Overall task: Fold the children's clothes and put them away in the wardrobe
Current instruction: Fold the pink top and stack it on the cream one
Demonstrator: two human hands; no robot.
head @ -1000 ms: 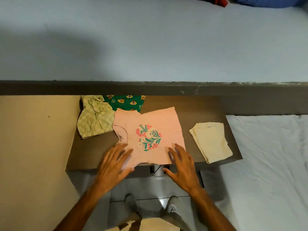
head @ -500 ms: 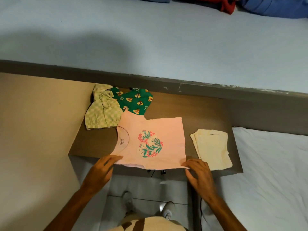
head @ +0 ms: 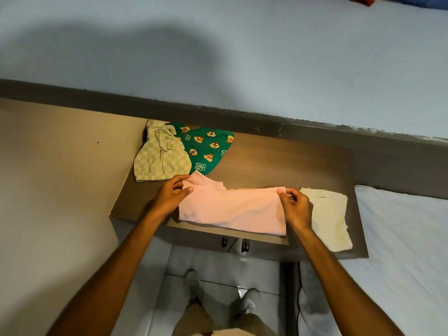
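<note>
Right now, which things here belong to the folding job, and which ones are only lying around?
Belong to the job:
- pink shirt, pinched by left hand and right hand
- green printed garment, unfolded
- pale checked garment, unfolded
- cream garment, already folded
- wooden table

Only lying around:
- white bed
- shoes

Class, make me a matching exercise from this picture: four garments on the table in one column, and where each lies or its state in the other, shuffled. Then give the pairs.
Column 1
1. pink shirt
2. green print garment
3. checked garment
4. cream garment

Column 2
A. far left corner, crumpled
B. right end, folded
C. middle, pinched by both hands
D. at the back, partly under the checked one

Pairs: 1-C, 2-D, 3-A, 4-B
</note>
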